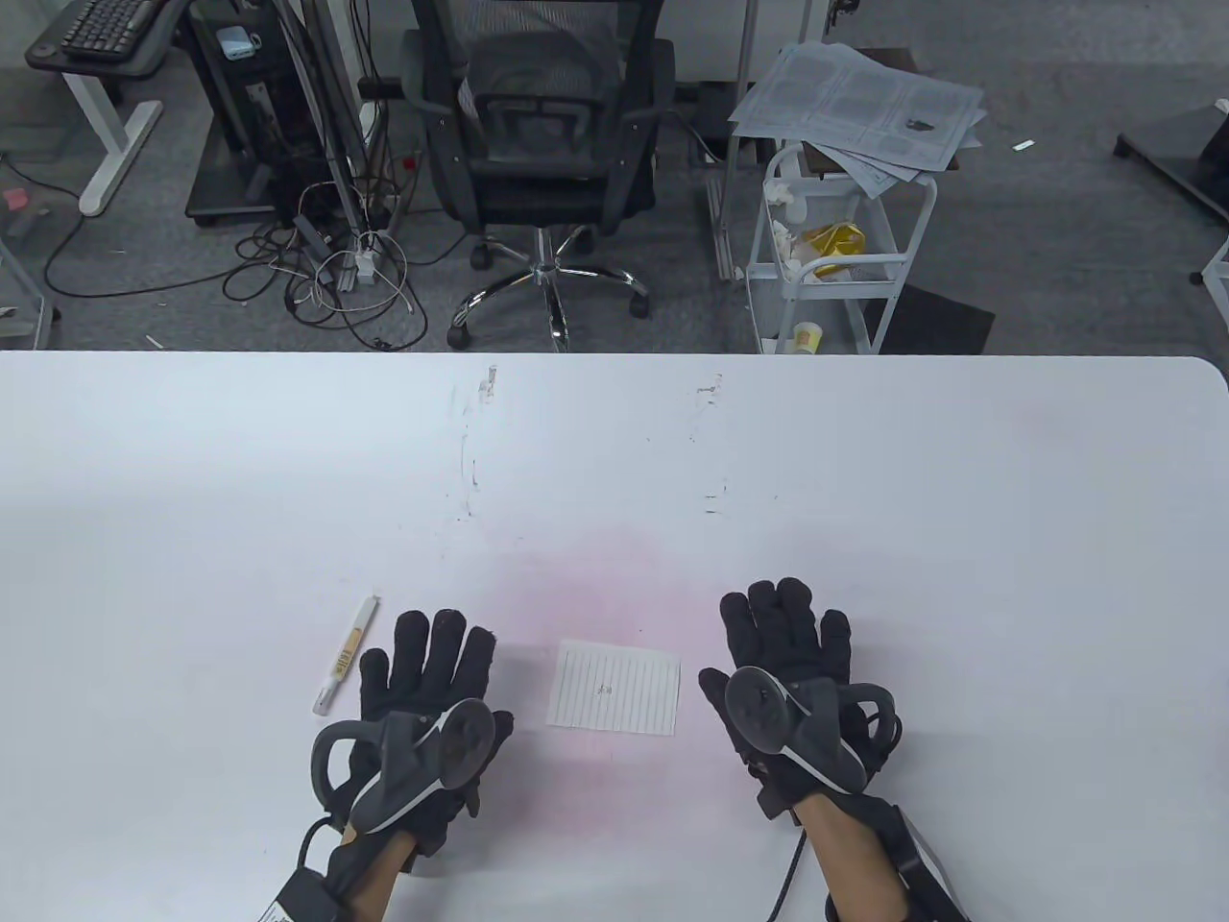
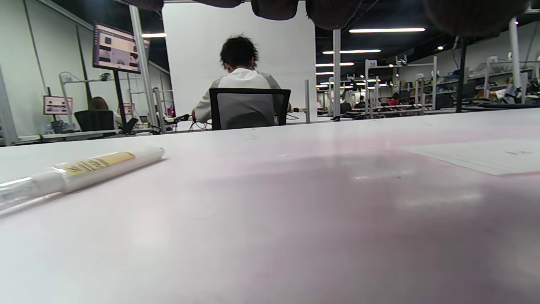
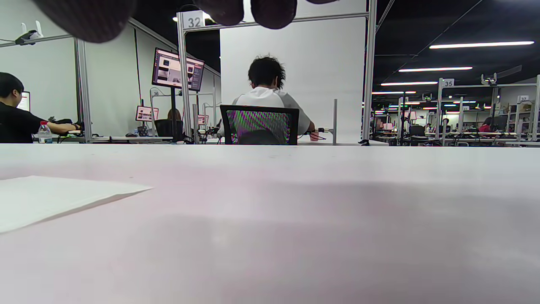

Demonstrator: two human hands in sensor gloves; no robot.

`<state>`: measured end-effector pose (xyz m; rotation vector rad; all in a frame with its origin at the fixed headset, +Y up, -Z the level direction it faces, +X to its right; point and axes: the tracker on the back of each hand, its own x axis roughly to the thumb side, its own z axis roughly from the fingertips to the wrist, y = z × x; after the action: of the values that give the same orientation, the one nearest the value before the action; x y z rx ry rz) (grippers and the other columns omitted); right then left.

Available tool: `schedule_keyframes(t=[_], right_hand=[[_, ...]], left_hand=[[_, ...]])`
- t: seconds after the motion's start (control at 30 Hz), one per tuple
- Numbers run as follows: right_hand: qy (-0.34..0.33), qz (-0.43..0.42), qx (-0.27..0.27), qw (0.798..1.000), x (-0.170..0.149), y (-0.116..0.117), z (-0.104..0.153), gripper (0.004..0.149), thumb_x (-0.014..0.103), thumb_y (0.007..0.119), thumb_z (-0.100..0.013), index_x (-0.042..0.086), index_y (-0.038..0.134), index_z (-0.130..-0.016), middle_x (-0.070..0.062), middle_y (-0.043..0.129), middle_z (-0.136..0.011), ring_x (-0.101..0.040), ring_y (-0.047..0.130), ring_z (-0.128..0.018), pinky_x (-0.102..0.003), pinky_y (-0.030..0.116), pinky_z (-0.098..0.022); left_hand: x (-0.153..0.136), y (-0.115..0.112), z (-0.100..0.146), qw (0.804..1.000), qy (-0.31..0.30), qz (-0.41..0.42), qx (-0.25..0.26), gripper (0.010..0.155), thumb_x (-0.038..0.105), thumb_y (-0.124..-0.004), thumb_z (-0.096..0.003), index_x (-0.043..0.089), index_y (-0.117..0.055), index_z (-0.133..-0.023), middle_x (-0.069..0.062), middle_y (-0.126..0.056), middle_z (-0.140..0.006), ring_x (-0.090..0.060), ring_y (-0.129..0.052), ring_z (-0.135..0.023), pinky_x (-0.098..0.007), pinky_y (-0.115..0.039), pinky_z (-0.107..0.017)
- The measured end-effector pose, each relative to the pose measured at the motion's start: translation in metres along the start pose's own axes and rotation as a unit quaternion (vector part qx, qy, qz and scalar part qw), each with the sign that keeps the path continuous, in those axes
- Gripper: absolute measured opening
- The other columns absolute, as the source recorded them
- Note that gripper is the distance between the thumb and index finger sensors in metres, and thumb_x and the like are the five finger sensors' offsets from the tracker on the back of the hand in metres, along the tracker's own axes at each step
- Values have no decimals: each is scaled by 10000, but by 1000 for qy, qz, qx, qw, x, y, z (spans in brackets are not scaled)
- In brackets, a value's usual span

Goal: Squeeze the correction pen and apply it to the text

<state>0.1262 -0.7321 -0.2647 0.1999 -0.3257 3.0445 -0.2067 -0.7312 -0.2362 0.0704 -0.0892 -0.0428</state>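
A white correction pen (image 1: 344, 655) with a tan label lies on the white table, just left of my left hand (image 1: 427, 663). It also shows in the left wrist view (image 2: 76, 171). A small lined paper slip (image 1: 614, 689) with a small dark mark of text lies between my hands; it shows in the left wrist view (image 2: 485, 156) and the right wrist view (image 3: 46, 198). My left hand lies flat, fingers spread, holding nothing. My right hand (image 1: 783, 639) lies flat to the right of the paper, holding nothing.
The white table (image 1: 864, 480) stretches far ahead of both hands, with faint scuff marks (image 1: 470, 451) near its middle. Beyond its far edge stand an office chair (image 1: 542, 163) and a white cart (image 1: 835, 250) with papers.
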Motion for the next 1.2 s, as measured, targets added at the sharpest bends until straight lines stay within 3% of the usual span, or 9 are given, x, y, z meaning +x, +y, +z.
schedule_keyframes(t=[0.3,0.5,0.7,0.83,1.03,1.07,1.2], right_hand=[[7,-5,3,1000,-2,0,-1,762,634,641,-407,290,392,-1039,-8,340,-1103,-364,282,-1063,-669,331,-706],[9,-3,3,1000,-2,0,-1,764,639,639,-407,287,392,-1039,-10,339,-1103,-369,284,-1061,-670,334,-704],[9,4,9,1000,-2,1,-1,767,643,636,-407,286,394,-1040,-16,337,-1103,-374,285,-1059,-670,338,-702],[12,4,12,1000,-3,0,-1,764,644,635,-406,283,407,-1040,-21,337,-1102,-376,283,-1058,-670,339,-701],[12,6,15,1000,-3,1,-1,763,646,634,-406,280,415,-1039,-24,336,-1102,-378,284,-1057,-670,340,-700],[11,7,16,1000,-2,1,-1,765,647,633,-405,279,416,-1040,-23,338,-1102,-378,284,-1056,-669,341,-700],[11,9,18,1000,-2,1,-1,764,646,633,-406,276,419,-1039,-25,339,-1102,-379,286,-1055,-668,342,-700]], left_hand=[[-82,6,1,990,125,60,23,784,677,-644,-367,392,-431,-1065,32,-342,-1187,-326,-359,-1123,-601,-456,-775],[-128,-15,3,974,204,93,-25,779,672,-648,-378,378,-440,-1069,16,-359,-1185,-341,-369,-1116,-602,-466,-766],[-127,-29,-3,973,213,56,-65,780,668,-667,-372,379,-455,-1064,14,-377,-1184,-338,-385,-1116,-597,-473,-769],[-124,-39,-7,967,223,38,-119,779,655,-676,-379,373,-443,-1066,15,-357,-1184,-335,-391,-1118,-591,-468,-775],[-125,-47,-9,955,241,45,-164,721,581,-735,-407,316,-543,-1050,-46,-531,-1144,-317,-639,-1051,-557,-563,-760],[-124,-49,-9,953,243,43,-179,716,569,-739,-413,307,-539,-1049,-43,-505,-1145,-312,-605,-1058,-550,-560,-762],[-122,-48,-11,955,239,31,-173,696,563,-740,-419,297,-555,-1035,-56,-531,-1107,-309,-634,-1011,-522,-584,-752]])
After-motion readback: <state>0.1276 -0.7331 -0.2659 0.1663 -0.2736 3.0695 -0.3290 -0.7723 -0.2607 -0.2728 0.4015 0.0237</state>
